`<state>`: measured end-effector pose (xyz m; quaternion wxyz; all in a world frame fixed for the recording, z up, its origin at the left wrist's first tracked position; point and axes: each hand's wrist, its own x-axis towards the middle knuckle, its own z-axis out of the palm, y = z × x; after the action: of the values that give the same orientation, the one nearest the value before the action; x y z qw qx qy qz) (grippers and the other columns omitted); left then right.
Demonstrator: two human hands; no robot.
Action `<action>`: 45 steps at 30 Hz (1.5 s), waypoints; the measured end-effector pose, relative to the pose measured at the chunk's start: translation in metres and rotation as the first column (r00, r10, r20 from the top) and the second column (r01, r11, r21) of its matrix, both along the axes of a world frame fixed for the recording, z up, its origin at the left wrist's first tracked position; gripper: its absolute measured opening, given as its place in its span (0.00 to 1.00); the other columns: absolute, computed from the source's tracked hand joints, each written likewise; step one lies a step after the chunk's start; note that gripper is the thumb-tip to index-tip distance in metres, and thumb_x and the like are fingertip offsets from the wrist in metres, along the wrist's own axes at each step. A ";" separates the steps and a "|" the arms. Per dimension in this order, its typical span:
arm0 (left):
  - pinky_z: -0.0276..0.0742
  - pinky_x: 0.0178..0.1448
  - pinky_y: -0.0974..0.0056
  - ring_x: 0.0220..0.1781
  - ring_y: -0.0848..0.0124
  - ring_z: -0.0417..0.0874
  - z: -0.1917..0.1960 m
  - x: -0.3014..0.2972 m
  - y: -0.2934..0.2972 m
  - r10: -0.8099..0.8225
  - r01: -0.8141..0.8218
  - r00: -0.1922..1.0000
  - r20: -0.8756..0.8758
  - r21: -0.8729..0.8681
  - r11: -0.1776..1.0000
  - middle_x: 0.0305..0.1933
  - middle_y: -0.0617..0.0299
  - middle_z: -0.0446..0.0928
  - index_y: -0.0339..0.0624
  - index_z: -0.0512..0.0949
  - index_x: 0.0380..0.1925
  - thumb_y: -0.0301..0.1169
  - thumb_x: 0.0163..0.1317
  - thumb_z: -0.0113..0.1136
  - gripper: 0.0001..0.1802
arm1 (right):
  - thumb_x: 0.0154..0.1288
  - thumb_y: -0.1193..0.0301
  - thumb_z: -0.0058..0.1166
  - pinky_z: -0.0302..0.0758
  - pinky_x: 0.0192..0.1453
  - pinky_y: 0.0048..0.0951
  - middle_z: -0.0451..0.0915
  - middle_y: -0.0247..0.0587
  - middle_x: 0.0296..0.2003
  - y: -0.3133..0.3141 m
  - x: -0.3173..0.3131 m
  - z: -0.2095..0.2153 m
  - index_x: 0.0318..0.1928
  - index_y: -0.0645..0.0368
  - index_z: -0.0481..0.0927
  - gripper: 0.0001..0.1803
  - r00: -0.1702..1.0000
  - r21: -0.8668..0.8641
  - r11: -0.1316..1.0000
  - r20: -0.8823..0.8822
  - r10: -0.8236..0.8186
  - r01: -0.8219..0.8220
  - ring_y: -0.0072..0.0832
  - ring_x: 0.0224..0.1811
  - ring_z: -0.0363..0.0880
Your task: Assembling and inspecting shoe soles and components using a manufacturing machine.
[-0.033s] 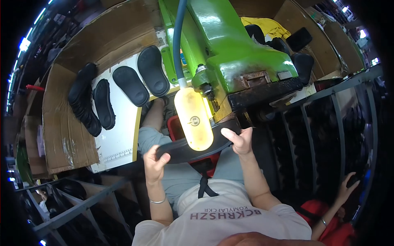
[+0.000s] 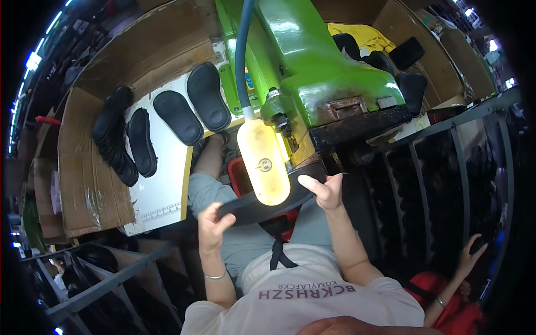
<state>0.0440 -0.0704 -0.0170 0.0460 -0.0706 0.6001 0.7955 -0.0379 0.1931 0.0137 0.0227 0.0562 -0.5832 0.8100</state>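
A long black shoe sole [image 2: 245, 209] stretches between my hands, its middle hidden behind a glowing oval lamp [image 2: 263, 167]. My left hand [image 2: 213, 226] grips the left end, thumb on the near side. Closed on the right part is my right hand [image 2: 325, 191], thumb pressed on top and the fingers mostly hidden. That end lies against the worn metal post [image 2: 304, 149] under the head of a green machine [image 2: 335, 78]. Whether the sole is pinched in the machine, I cannot tell.
Several black soles, one of them [image 2: 177, 117], lie on the white board [image 2: 162, 195] at left, inside a cardboard wall [image 2: 89, 184]. More dark pieces and a yellow cloth [image 2: 363, 36] sit behind the machine. Metal racks [image 2: 100, 287] flank me; another person's hand [image 2: 472, 257] shows at right.
My left hand has shifted slightly right, and the sole's left end has moved with it. My right hand has slid very slightly left.
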 end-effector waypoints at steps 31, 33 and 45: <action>0.73 0.47 0.71 0.37 0.75 0.77 0.033 -0.051 0.116 0.036 -0.071 0.968 -0.249 -0.135 0.988 0.37 0.60 0.78 0.33 0.76 0.38 0.17 0.47 0.67 0.16 | 0.50 0.80 0.61 0.72 0.42 0.19 0.76 0.33 0.32 0.106 0.011 0.018 0.37 0.62 0.75 0.12 0.928 0.061 0.968 0.278 -0.250 0.242 0.17 0.35 0.74; 0.73 0.48 0.70 0.38 0.75 0.77 0.029 -0.050 0.102 0.014 -0.045 0.974 -0.226 -0.134 0.990 0.37 0.60 0.78 0.33 0.76 0.38 0.18 0.47 0.67 0.16 | 0.51 0.78 0.63 0.73 0.41 0.19 0.77 0.34 0.31 0.094 -0.004 0.026 0.36 0.63 0.75 0.12 0.946 0.026 0.977 0.246 -0.210 0.210 0.17 0.34 0.75; 0.72 0.42 0.72 0.35 0.76 0.77 -0.002 -0.023 0.011 0.143 -0.151 0.962 -0.233 -0.018 0.988 0.34 0.58 0.78 0.30 0.74 0.34 0.21 0.56 0.61 0.08 | 0.48 0.74 0.68 0.71 0.54 0.26 0.77 0.41 0.45 0.004 -0.010 0.028 0.51 0.67 0.69 0.30 0.990 0.370 0.926 -0.082 0.111 -0.073 0.25 0.48 0.75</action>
<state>0.0209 -0.0597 -0.0187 -0.0845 -0.0228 0.6086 0.7887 -0.0476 0.1974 0.0412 0.0034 0.1281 -0.7185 0.6836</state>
